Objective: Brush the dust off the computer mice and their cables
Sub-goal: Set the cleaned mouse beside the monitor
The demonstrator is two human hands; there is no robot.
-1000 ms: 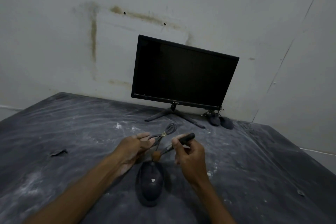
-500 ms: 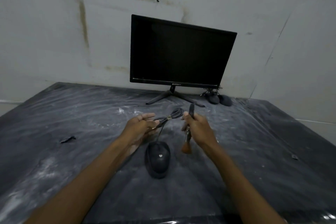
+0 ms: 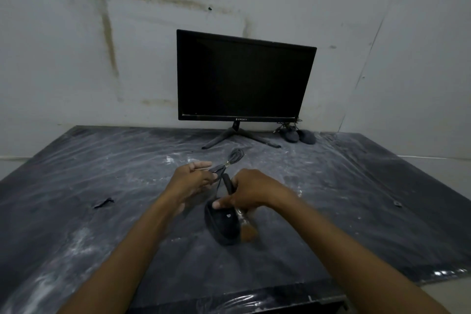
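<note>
A black mouse (image 3: 224,227) with a small white mark lies on the dusty dark table (image 3: 356,199) in front of me. Its bundled cable (image 3: 233,158) runs up from it, and my left hand (image 3: 190,181) pinches that bundle just above the table. My right hand (image 3: 251,191) grips a small brush (image 3: 248,231) by its black handle. The brown bristles hang down at the mouse's right side. My right thumb rests on the mouse's front end.
A black monitor (image 3: 242,79) stands on its stand at the back against the wall. Two more dark mice (image 3: 298,135) with cables lie beside its right foot. A small dark scrap (image 3: 103,202) lies on the left of the table.
My right hand has come down and to the left with the brush, from beside the cable bundle onto the mouse's front. My left hand keeps its hold on the cable.
</note>
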